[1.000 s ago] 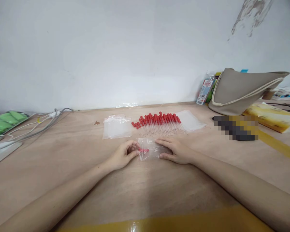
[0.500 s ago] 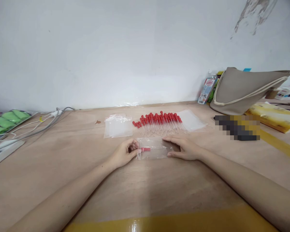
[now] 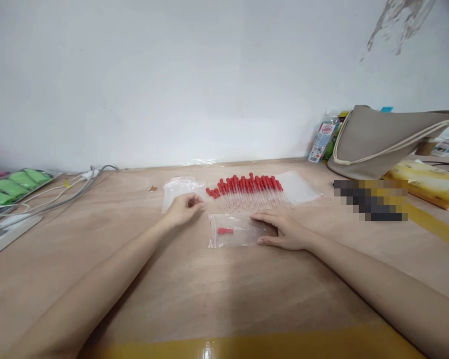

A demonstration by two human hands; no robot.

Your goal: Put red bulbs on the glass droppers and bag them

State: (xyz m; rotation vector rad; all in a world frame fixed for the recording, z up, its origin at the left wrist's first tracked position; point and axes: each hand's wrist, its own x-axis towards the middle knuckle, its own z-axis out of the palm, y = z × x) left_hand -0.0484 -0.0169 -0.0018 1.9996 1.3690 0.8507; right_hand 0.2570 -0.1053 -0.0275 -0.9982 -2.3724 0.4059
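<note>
Clear bag (image 3: 243, 238) lying flat on the bench (image 3: 224, 284), a red-bulbed dropper (image 3: 225, 231) inside; probably light, limp and slippery, best pinched by an edge. The right hand (image 3: 284, 231) spans one end, thumb and fingers apart; the left hand (image 3: 183, 208) curls near stacked bags (image 3: 175, 188), its grip unclear.

Two hands (image 3: 183, 208) (image 3: 280, 230), two plastic stacks (image 3: 183, 185) (image 3: 300, 187), one dropper row (image 3: 247, 185) and one bagged dropper (image 3: 225, 231) appear.

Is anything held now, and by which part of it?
The right hand lies spread on the right end of the clear bag, not visibly gripping it; no object shows in the left hand.
</note>
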